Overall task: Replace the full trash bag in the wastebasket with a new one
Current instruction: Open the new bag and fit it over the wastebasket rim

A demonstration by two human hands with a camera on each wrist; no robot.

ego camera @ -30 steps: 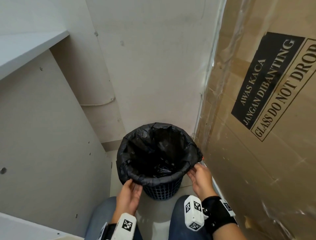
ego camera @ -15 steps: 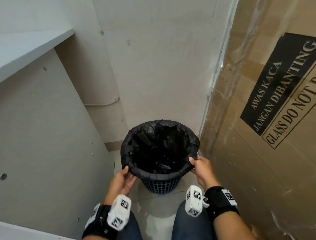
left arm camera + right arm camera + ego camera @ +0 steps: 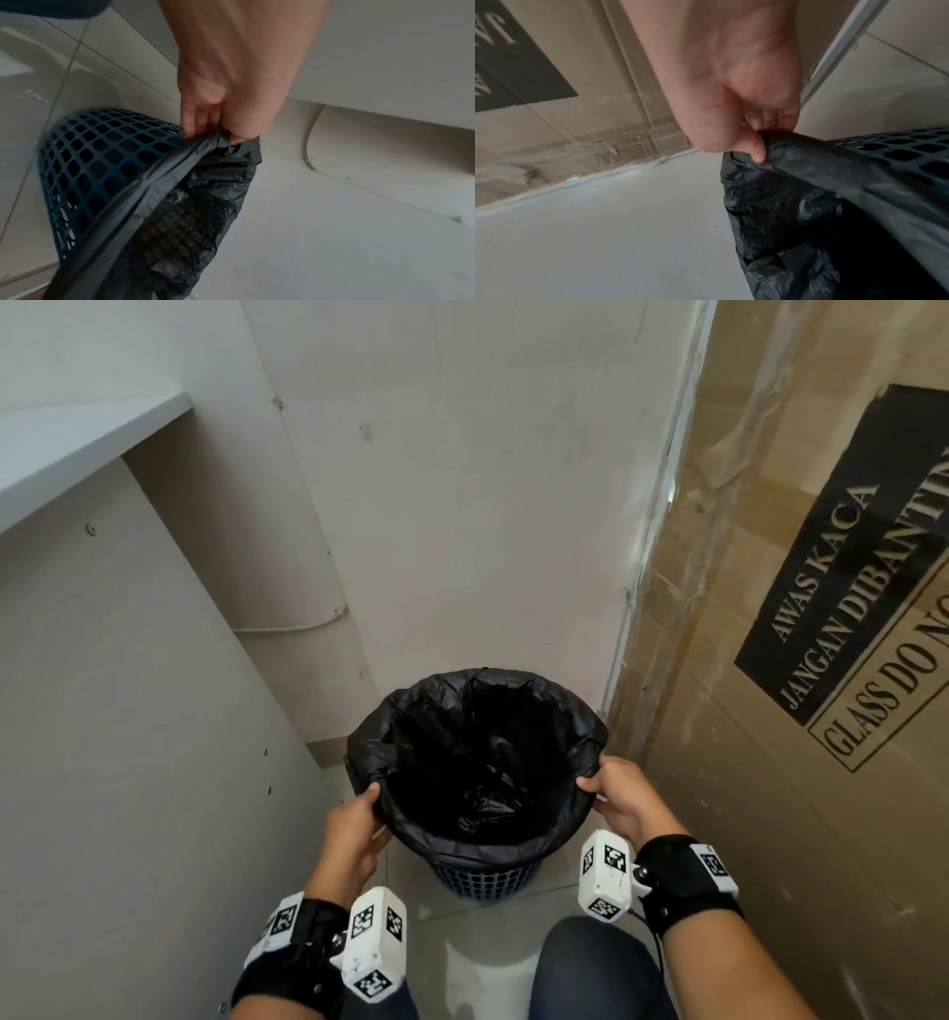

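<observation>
Pale tiled floor [image 3: 493,947] in a narrow corner carries the blue mesh wastebasket [image 3: 482,878], its black trash bag [image 3: 411,726] folded over the rim. A second ago both hands only cupped that fold; now the left hand [image 3: 354,834] and right hand [image 3: 624,796] each pinch it at opposite sides. Probably the lift-out is starting. A cardboard box [image 3: 770,660] stands right of the basket.

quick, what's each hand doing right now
Left hand: closed, pinching the black trash bag at the rim's left side.
Right hand: closed, gripping the same bag's edge on the right.
</observation>
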